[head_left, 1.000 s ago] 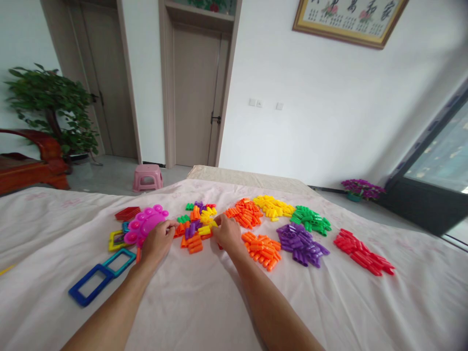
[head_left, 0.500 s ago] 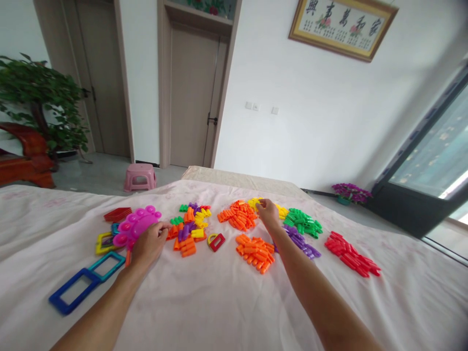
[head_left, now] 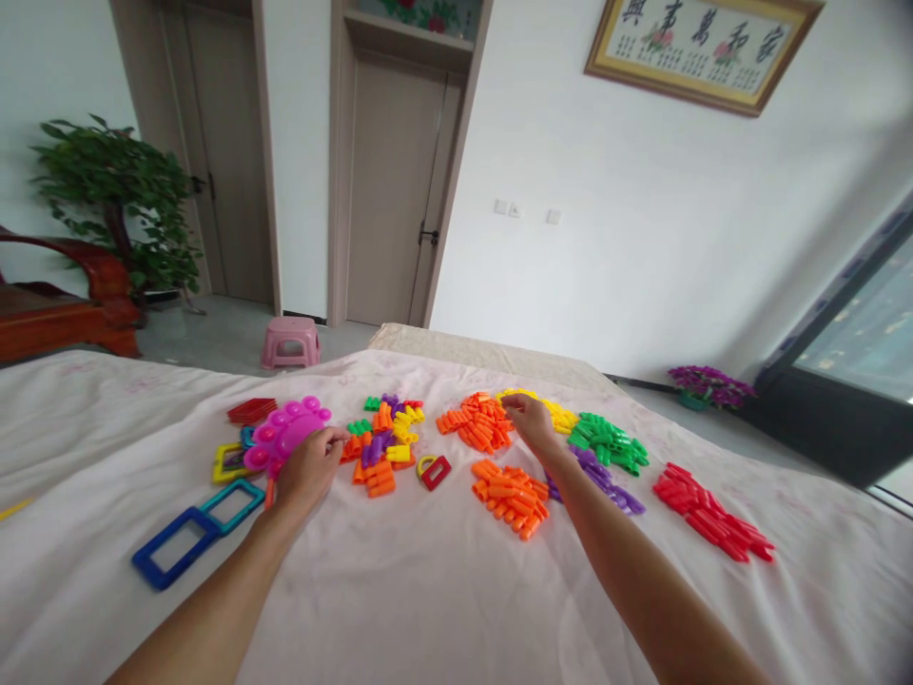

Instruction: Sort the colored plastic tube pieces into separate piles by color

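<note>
Glossy, bright yellow pieces (head_left: 561, 417)

bare hands (head_left: 312, 466), bare wrists (head_left: 557, 459), bare forearms (head_left: 631, 561)

Glossy yellow pieces (head_left: 562, 417) lie in a loose heap, partly hidden behind the right hand (head_left: 526, 419), between an orange heap (head_left: 479, 425) and a green heap (head_left: 606, 442) of similar short pieces. Well apart to their left, a mixed cluster (head_left: 380, 479) of orange, green, purple and yellow pieces lies spread out, several side by side in small rows, its left edge just beside the left hand (head_left: 312, 463).
</note>
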A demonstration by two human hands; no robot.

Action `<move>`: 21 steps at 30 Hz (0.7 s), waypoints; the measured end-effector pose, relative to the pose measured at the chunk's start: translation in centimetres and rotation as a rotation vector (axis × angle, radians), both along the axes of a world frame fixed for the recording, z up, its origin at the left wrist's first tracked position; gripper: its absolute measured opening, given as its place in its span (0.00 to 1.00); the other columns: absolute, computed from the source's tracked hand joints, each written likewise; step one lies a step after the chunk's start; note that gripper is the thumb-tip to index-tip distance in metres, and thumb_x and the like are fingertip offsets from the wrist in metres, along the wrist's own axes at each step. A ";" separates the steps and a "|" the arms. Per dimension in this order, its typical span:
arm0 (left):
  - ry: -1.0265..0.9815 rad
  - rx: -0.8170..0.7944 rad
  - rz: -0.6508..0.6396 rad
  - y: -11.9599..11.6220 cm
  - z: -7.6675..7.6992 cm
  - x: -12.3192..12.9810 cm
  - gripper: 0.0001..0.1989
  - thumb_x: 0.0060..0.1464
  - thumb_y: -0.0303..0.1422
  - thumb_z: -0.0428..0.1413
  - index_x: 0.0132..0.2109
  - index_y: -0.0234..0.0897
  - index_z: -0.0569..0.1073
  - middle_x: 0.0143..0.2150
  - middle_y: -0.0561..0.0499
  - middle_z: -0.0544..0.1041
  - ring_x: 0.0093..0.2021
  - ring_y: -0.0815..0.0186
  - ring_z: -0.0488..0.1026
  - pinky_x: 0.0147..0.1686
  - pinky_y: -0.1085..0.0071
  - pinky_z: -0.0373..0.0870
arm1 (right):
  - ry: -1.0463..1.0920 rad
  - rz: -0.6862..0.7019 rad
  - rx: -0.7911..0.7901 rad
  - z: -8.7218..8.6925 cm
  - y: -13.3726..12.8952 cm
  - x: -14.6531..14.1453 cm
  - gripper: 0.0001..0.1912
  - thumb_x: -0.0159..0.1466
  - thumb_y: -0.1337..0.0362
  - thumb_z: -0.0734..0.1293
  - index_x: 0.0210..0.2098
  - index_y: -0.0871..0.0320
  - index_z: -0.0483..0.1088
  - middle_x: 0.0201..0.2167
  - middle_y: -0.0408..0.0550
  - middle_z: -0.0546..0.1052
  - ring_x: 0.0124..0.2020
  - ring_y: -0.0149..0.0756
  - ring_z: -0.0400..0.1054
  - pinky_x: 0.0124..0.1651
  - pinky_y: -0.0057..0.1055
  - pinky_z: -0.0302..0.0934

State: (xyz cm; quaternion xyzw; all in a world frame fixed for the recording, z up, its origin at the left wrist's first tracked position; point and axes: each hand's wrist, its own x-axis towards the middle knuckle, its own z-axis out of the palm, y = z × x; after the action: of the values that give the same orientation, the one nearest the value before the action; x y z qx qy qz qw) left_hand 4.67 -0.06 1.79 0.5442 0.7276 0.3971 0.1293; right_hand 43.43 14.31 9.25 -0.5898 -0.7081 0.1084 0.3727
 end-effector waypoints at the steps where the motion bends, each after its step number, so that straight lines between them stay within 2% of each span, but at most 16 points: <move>1: -0.003 0.000 -0.002 0.0 0.0 0.0 0.14 0.60 0.33 0.48 0.47 0.42 0.77 0.48 0.50 0.82 0.45 0.65 0.77 0.43 0.74 0.68 | -0.015 0.105 -0.022 -0.2 -0.9 -1.8 0.15 0.57 0.73 0.64 0.40 0.57 0.79 0.39 0.47 0.82 0.41 0.37 0.76 0.49 0.33 0.68; 4: -0.013 0.001 -0.005 0.0 0.0 0.0 0.14 0.60 0.33 0.49 0.46 0.42 0.77 0.48 0.50 0.82 0.45 0.65 0.77 0.42 0.74 0.68 | -0.064 0.385 -0.044 -0.8 -4.0 -7.0 0.13 0.60 0.71 0.65 0.41 0.56 0.79 0.40 0.46 0.82 0.42 0.37 0.76 0.48 0.32 0.68; 8: -0.019 0.003 -0.007 -0.1 0.3 0.0 0.13 0.60 0.33 0.49 0.46 0.41 0.78 0.47 0.50 0.82 0.45 0.65 0.77 0.42 0.74 0.67 | -0.254 0.552 -0.024 -1.5 -6.6 -12.0 0.21 0.62 0.73 0.64 0.52 0.55 0.76 0.51 0.49 0.79 0.47 0.37 0.75 0.51 0.30 0.66; 11: -0.013 0.007 0.012 -0.1 0.3 0.1 0.13 0.60 0.34 0.50 0.45 0.42 0.78 0.48 0.50 0.82 0.46 0.64 0.77 0.42 0.73 0.67 | -0.423 0.570 -0.059 -1.9 -6.9 -14.1 0.27 0.61 0.73 0.64 0.59 0.51 0.72 0.57 0.48 0.75 0.52 0.40 0.73 0.54 0.32 0.65; 13: -0.016 0.011 0.013 -0.1 0.3 0.0 0.13 0.60 0.34 0.50 0.45 0.42 0.78 0.48 0.50 0.82 0.46 0.64 0.77 0.42 0.73 0.67 | -0.458 0.543 -0.079 -2.3 -6.6 -14.9 0.27 0.61 0.72 0.65 0.59 0.50 0.72 0.57 0.48 0.76 0.54 0.42 0.72 0.54 0.32 0.65; 17: -0.027 0.028 0.006 0.0 0.0 -0.1 0.13 0.60 0.34 0.49 0.45 0.42 0.78 0.48 0.50 0.82 0.46 0.64 0.77 0.44 0.73 0.67 | -0.351 0.462 -0.088 -3.1 -5.8 -15.2 0.19 0.63 0.68 0.66 0.53 0.54 0.76 0.51 0.50 0.79 0.51 0.41 0.74 0.52 0.30 0.64; 21: -0.028 0.035 0.001 0.1 -0.1 -0.1 0.14 0.60 0.35 0.50 0.46 0.42 0.78 0.48 0.50 0.82 0.46 0.64 0.77 0.44 0.73 0.68 | -0.143 0.402 -0.131 -2.7 -4.6 -13.0 0.15 0.62 0.66 0.66 0.47 0.57 0.77 0.39 0.47 0.82 0.39 0.36 0.76 0.42 0.27 0.65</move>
State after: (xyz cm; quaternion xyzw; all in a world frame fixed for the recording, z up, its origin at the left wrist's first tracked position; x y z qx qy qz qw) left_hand 4.53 0.07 1.64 0.5404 0.7190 0.4173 0.1297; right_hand 30.43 9.66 6.59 -0.4659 -0.8275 0.1841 0.2536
